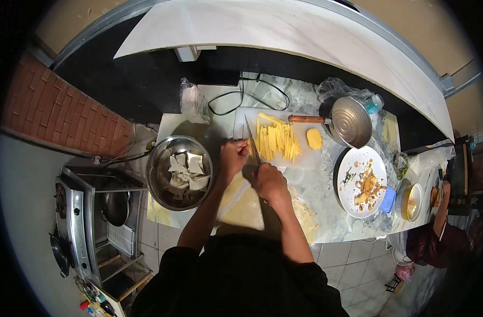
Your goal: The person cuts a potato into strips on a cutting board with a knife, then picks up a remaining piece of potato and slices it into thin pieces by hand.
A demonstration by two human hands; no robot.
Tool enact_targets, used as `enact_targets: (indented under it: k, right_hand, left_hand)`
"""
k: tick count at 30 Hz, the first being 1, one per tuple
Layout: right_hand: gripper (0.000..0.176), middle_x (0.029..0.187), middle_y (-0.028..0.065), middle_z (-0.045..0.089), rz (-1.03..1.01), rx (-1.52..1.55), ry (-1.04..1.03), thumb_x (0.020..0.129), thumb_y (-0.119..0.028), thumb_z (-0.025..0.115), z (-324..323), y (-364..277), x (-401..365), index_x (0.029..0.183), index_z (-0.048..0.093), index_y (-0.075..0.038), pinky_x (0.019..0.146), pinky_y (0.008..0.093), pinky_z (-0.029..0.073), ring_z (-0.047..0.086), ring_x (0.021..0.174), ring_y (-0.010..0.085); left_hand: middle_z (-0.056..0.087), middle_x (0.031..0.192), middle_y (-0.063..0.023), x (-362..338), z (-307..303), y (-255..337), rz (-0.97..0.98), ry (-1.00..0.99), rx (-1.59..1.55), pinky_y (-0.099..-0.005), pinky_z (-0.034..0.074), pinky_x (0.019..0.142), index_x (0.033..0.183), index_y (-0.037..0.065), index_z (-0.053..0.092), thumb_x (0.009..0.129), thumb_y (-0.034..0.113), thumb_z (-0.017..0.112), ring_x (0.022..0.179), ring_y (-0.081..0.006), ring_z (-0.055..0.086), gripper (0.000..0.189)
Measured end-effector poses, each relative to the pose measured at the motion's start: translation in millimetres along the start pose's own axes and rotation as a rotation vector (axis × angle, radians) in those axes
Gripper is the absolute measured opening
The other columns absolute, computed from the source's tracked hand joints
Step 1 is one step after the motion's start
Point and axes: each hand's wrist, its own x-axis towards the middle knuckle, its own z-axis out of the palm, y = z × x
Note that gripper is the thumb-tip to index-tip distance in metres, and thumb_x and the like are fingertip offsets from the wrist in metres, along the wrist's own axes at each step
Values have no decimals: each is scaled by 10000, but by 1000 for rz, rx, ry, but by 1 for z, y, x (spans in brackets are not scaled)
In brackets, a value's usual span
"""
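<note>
Slicing looks underway at frame centre: right hand [270,182] grips a knife [253,145]; left hand [233,158] is curled, its hold hidden, beside potato sticks [275,140] on the cutting board [318,157]. Any further cut calls for tucked fingertips.

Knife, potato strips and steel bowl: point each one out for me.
knife [252,141], head view, middle of the blade.
potato strips [277,140], head view, centre of the pile.
steel bowl [158,171], head view, bare inner left wall.

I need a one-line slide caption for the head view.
Right hand holds a knife by cut yellow sticks; left hand close beside it.
</note>
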Motion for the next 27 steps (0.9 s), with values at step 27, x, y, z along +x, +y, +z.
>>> enact_targets:
  k: [27]
  right_hand:
    - [200,1035,198,603,67,-118,-40,779,-44,579,10,-22,2,965,594,29,800,378,504,608,968,326]
  left_hand:
    - [663,793,-164,3,0,-3,31,-45,25,-254,506,630,922,-36,648,758,-23,610,692,-168,667,169]
